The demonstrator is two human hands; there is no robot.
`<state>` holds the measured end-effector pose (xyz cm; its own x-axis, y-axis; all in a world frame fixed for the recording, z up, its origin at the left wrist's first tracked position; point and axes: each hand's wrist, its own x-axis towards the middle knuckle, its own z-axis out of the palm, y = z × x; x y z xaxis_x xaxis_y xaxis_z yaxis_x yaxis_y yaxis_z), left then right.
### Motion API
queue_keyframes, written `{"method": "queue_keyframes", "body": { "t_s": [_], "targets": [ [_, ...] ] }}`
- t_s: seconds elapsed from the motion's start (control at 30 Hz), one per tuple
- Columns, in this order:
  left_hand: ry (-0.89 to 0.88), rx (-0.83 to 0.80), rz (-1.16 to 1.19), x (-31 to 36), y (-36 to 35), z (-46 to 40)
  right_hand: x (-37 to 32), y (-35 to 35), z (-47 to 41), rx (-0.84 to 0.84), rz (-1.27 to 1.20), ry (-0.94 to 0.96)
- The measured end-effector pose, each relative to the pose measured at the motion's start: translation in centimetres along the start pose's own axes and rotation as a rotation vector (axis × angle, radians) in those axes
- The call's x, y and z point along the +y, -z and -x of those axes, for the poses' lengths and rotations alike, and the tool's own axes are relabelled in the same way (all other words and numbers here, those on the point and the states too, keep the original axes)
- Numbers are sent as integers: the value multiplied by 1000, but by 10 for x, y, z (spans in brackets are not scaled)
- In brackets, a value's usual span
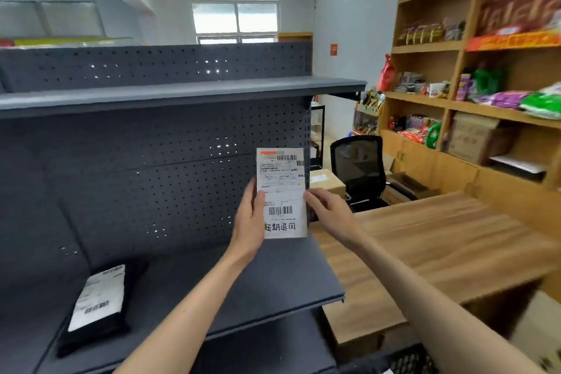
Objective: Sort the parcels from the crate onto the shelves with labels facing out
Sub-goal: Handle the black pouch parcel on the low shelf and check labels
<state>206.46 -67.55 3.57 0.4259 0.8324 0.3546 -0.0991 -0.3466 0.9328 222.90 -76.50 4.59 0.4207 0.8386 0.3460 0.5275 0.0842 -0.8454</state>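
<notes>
Fingers (258,200) of both hands pinching upright parcel (281,193), parcel body hidden behind label

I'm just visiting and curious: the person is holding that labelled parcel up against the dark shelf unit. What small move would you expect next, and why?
Probably letting go, right hand first. The parcel already stands upright at the right end of the grey shelf, against the pegboard back, its white label facing out. Both hands pinch its side edges, left hand included, so a gentle release would test whether it stays standing.
</notes>
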Motion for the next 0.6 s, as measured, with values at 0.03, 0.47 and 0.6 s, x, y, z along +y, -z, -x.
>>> {"method": "queue_keyframes", "body": {
  "t_s": [0.03,0.47,0.6],
  "targets": [
    [5,-38,28,-2,-12,-5,5,13,2,48,69,-15],
    [56,-678,225,-13,-201,18,45,197,140,391,788,-684],
    [60,-901,247,-18,-259,59,44,228,219,511,861,-877]
  ]
}}
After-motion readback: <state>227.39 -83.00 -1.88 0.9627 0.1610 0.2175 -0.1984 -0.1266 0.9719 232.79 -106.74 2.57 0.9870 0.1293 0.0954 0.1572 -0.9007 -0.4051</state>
